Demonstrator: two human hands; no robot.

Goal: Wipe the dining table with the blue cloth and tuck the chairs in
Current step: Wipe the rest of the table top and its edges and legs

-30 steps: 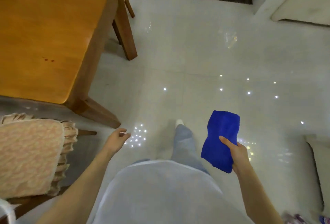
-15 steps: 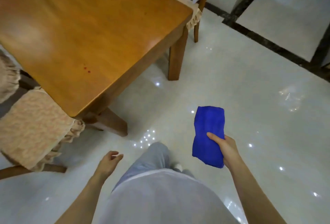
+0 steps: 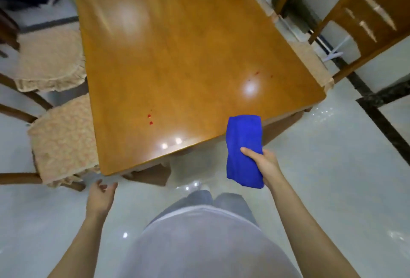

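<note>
Glossy white floor tiles [image 3: 321,178] surround a long wooden dining table [image 3: 188,56] that runs from the near centre to the far side. Small red spots [image 3: 150,120] mark the tabletop near its near edge, with fainter ones [image 3: 257,73] toward the right corner. On the left, two chairs with beige cushions, one near [image 3: 62,140] and one farther [image 3: 48,60], stand pulled out from the table. On the right, another wooden chair [image 3: 366,18] stands with its cushioned seat partly under the table. The person's right hand [image 3: 265,162] grips a folded blue cloth [image 3: 243,144], raised just over the near right edge of the table. The left hand [image 3: 99,195] is empty, fingers loosely curled, just below the near left corner.
</note>
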